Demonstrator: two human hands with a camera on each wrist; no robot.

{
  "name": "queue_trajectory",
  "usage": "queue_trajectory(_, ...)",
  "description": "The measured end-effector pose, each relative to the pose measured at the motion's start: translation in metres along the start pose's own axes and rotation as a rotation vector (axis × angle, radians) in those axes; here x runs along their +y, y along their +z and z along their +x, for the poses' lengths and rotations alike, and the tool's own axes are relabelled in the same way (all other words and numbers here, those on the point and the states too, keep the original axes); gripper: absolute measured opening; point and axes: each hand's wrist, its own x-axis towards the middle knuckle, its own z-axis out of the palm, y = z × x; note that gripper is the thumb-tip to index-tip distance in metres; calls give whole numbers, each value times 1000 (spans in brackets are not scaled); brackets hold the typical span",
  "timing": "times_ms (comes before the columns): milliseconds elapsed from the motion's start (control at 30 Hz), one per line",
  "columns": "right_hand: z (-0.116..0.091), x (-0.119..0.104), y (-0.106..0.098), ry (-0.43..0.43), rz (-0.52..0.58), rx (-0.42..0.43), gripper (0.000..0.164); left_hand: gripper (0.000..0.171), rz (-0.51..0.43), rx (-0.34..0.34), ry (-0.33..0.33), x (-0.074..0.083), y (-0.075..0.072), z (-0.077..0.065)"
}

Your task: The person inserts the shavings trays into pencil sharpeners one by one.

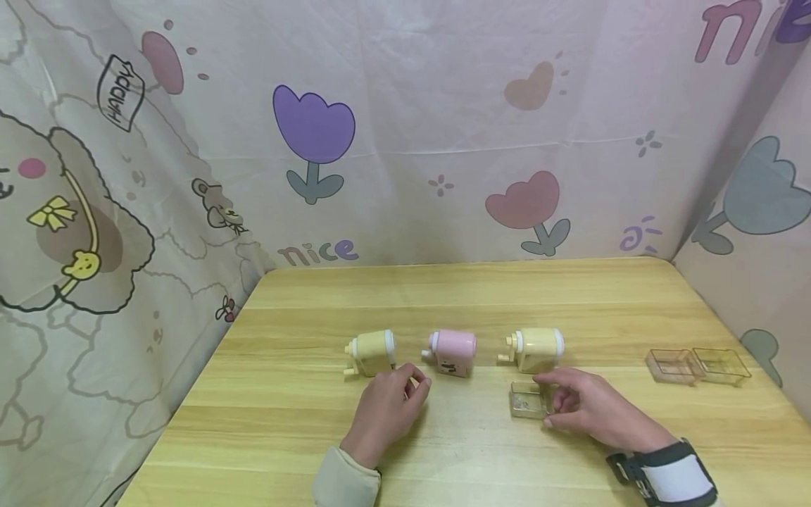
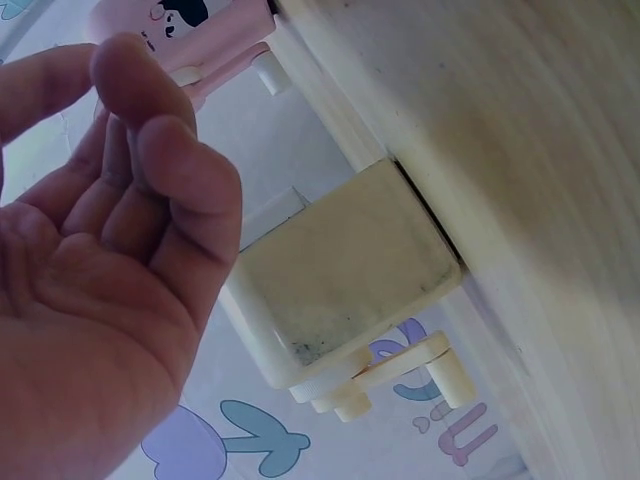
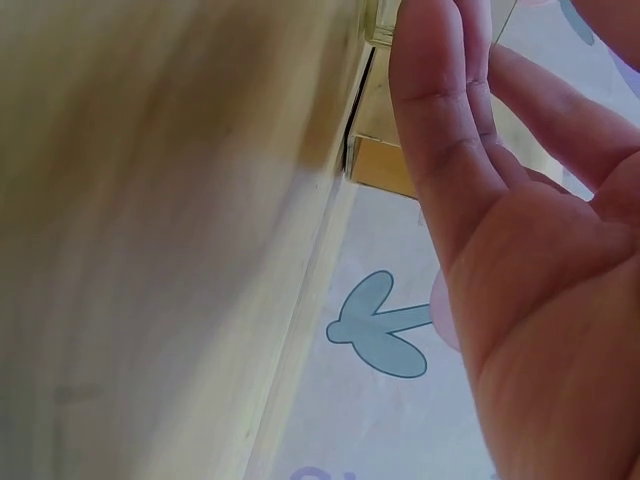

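Three hand-crank pencil sharpeners stand in a row on the table: a yellow one (image 1: 372,352) at left, a pink one (image 1: 455,352) in the middle and another yellow one (image 1: 538,349) at right. My left hand (image 1: 388,408) hovers just in front of the left sharpener, its fingers loosely curled round nothing. In the left wrist view that yellow sharpener (image 2: 345,270) appears beside the fingers. A small clear drawer (image 1: 526,401) lies before the right sharpener. With thumb and index finger, my right hand (image 1: 586,405) pinches its right end; in the right wrist view the fingers largely hide the drawer (image 3: 380,22).
Two more clear drawers, one pinkish (image 1: 673,367) and one yellowish (image 1: 721,367), lie side by side near the table's right edge. Printed cloth (image 1: 405,211) hangs behind the wooden table (image 1: 443,465) and at both sides.
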Motion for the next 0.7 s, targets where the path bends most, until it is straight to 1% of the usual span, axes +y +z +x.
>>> queue_trajectory(333, 0, 1, 1, -36, -14, 7, 67, 14, -1, 8, 5, 1, 0, 0)
queue_trajectory(433, 0, 1, 1, -46, -24, 10, 68, 13, -3, 20, 12, 2, 0, 1)
queue_trajectory(567, 0, 1, 0, -44, -28, 5, 69, 10, -26, 74, 49, 2, -1, 1)
queue_trajectory(633, 1, 1, 0, -38, -26, 0, 69, 8, -51, 121, 84, 3, -1, 2)
queue_trajectory(700, 1, 1, 0, -32, -22, -2, 69, 8, -54, 182, 130, 3, -1, 3)
